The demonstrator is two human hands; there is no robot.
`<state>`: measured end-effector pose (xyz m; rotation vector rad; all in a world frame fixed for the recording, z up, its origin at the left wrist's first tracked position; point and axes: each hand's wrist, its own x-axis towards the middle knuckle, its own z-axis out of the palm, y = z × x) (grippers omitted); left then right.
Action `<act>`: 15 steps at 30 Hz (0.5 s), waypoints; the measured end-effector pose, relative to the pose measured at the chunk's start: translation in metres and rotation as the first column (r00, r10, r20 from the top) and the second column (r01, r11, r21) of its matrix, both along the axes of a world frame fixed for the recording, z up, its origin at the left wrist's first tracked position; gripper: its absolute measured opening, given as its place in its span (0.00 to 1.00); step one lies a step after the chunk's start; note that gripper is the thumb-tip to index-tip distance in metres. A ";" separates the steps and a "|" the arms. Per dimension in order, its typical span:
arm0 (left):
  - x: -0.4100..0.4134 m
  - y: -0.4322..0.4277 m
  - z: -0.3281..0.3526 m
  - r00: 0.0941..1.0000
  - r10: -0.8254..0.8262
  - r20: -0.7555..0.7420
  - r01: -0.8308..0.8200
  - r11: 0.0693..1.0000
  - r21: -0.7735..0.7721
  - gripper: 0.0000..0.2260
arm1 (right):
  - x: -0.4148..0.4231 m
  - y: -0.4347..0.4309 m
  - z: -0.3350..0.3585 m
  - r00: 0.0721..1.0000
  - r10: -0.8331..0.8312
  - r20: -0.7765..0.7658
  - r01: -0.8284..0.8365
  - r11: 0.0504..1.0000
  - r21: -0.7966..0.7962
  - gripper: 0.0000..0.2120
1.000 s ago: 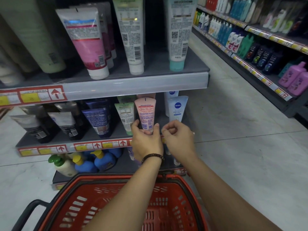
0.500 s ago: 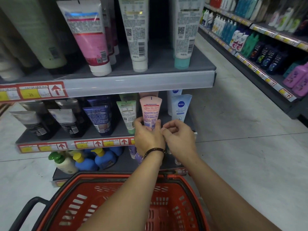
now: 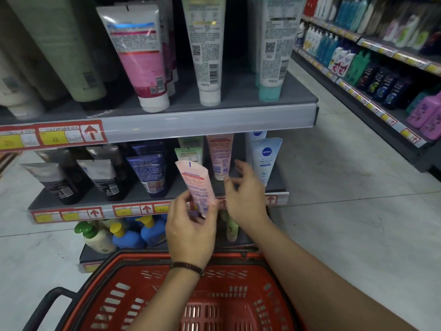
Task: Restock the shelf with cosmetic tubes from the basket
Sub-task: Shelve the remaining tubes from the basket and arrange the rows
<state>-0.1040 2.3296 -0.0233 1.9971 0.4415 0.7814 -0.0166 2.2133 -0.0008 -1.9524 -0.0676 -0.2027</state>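
The left hand (image 3: 191, 232) was clamped on the lower end of a pink tube (image 3: 196, 185), holding it tilted in front of the middle shelf (image 3: 100, 199). The right hand (image 3: 245, 189) hovered just beside it, fingers spread and holding nothing. The red basket (image 3: 143, 290) sat below both arms.

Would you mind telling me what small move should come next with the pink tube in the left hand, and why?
Probably stand the pink tube upright, cap down, in front of the matching pink tube on the middle shelf. The left hand holds it tilted, off the shelf, and the right hand is open beside the bare spot between the green tube and white Nivea tube.
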 end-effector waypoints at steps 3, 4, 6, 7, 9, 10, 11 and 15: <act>-0.007 0.014 -0.006 0.999 -0.013 -0.036 0.011 0.999 -0.044 0.18 | 0.012 0.015 -0.008 0.997 -0.082 0.014 0.082 0.997 -0.011 0.27; -0.008 0.017 -0.008 0.999 -0.023 -0.040 0.022 0.999 -0.041 0.18 | 0.014 0.020 -0.009 0.994 -0.109 0.017 0.110 0.994 -0.018 0.28; -0.010 0.021 -0.009 0.998 -0.042 -0.048 0.040 0.998 -0.039 0.17 | 0.021 0.028 -0.010 0.988 -0.154 0.018 0.154 0.987 -0.034 0.29; -0.011 0.022 -0.009 0.997 -0.047 -0.053 0.045 0.998 -0.043 0.17 | 0.024 0.031 -0.009 0.985 -0.168 0.025 0.169 0.985 -0.034 0.29; -0.013 0.026 -0.008 0.996 -0.060 -0.059 0.057 0.998 -0.041 0.17 | 0.031 0.036 -0.006 0.982 -0.186 0.043 0.187 0.982 -0.022 0.27; -0.013 0.028 -0.008 0.996 -0.068 -0.060 0.066 0.997 -0.034 0.17 | 0.035 0.038 -0.006 0.980 -0.193 0.044 0.194 0.981 -0.011 0.26; -0.013 0.031 -0.007 0.995 -0.077 -0.058 0.075 0.997 -0.026 0.17 | 0.038 0.040 -0.005 0.979 -0.200 0.038 0.200 0.980 0.001 0.25; -0.012 0.041 -0.004 0.995 -0.077 -0.057 0.076 0.997 -0.014 0.17 | 0.045 0.045 -0.008 0.974 -0.227 -0.004 0.227 0.973 0.030 0.15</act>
